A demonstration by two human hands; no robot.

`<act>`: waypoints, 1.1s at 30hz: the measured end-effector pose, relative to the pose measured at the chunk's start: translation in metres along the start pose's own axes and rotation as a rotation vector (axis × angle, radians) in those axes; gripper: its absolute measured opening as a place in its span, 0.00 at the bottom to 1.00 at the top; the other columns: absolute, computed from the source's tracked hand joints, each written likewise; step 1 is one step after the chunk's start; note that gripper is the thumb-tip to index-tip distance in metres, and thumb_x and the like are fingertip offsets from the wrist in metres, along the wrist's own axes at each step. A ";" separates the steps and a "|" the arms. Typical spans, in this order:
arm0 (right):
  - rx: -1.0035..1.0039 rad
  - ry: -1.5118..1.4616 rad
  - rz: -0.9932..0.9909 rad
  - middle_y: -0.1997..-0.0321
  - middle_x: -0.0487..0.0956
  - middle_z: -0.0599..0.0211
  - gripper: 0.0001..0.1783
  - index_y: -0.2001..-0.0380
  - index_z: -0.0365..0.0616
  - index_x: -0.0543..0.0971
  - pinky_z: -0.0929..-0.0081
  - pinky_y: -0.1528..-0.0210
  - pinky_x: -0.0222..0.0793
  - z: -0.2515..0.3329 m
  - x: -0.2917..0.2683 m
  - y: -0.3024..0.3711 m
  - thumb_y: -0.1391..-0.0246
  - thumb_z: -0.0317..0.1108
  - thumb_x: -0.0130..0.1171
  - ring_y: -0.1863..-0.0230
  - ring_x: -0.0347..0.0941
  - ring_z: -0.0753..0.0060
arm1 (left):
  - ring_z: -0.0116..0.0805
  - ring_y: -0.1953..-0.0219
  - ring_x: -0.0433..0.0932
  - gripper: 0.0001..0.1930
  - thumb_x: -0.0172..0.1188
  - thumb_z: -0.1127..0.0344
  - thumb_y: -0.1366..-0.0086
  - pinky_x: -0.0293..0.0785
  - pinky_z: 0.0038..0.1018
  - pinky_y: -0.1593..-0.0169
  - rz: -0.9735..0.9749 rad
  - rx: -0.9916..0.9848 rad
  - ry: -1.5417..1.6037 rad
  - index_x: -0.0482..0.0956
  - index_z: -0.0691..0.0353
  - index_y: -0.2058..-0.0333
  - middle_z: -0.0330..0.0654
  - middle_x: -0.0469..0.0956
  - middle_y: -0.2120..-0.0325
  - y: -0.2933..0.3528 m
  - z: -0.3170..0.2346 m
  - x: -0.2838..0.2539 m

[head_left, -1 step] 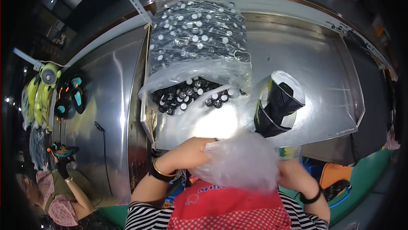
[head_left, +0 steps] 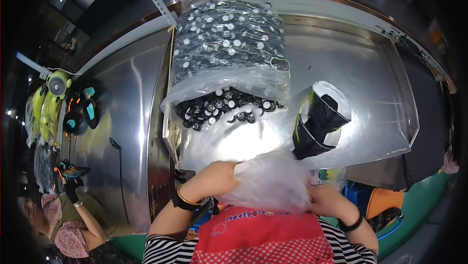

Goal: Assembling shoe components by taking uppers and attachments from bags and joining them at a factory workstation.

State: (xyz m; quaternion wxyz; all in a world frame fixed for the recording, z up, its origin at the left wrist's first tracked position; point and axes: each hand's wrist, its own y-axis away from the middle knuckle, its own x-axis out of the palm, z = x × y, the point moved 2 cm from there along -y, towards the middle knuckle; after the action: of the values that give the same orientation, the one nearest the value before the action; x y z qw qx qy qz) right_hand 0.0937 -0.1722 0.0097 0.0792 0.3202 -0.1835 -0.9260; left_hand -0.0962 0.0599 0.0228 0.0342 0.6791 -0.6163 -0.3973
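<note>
Cloudy clear plastic film, like a bag, is bunched between my two hands, in front of my red apron. Its left edge is gripped by my left hand, whose fingertips are partly hidden by the film. My right hand is closed on the right edge. Beyond them on the metal table lies a big clear bag, packed with small round black and white parts. Its mouth faces me, and loose parts show inside. I cannot tell whether the film I hold joins this bag.
Two black rolled pieces with white linings stand on the metal tabletop to the right. Another metal table is at left, with dark shoe-like pieces and a small fan. A co-worker's gloved hand holds a shoe-like piece there.
My right hand has shifted slightly left and up. The film between my hands has moved a little and changed shape. My left hand stays almost where it was.
</note>
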 end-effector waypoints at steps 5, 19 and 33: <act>0.015 0.232 -0.085 0.74 0.79 0.51 0.13 0.70 0.42 0.76 0.56 0.66 0.72 -0.032 0.055 -0.054 0.55 0.39 0.57 0.71 0.77 0.48 | 0.48 0.70 0.80 0.11 0.53 0.65 0.47 0.74 0.38 0.67 -0.177 -0.089 -0.311 0.81 0.62 0.68 0.54 0.80 0.73 -0.017 0.131 0.119; 0.329 -0.622 -1.088 0.70 0.78 0.73 0.10 0.63 0.39 0.78 0.78 0.63 0.69 -0.071 -0.008 0.057 0.50 0.26 0.62 0.67 0.73 0.77 | 0.44 0.66 0.78 0.19 0.50 0.52 0.34 0.72 0.33 0.61 -0.109 0.328 -0.030 0.76 0.65 0.65 0.54 0.77 0.70 0.014 0.080 0.067; -0.342 0.589 -0.950 0.64 0.77 0.66 0.10 0.76 0.45 0.73 0.70 0.77 0.69 -0.001 -0.028 -0.055 0.67 0.29 0.59 0.76 0.73 0.65 | 0.38 0.41 0.64 0.27 0.51 0.66 0.32 0.60 0.30 0.41 -0.157 0.305 0.697 0.54 0.69 0.38 0.53 0.64 0.44 -0.074 -0.056 0.007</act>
State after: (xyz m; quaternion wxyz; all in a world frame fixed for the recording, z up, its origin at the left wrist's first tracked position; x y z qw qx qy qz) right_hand 0.1149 -0.1149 0.0035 -0.2465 0.5939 0.1622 -0.7485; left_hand -0.0039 0.0468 0.0183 0.1097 0.8159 -0.5657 -0.0480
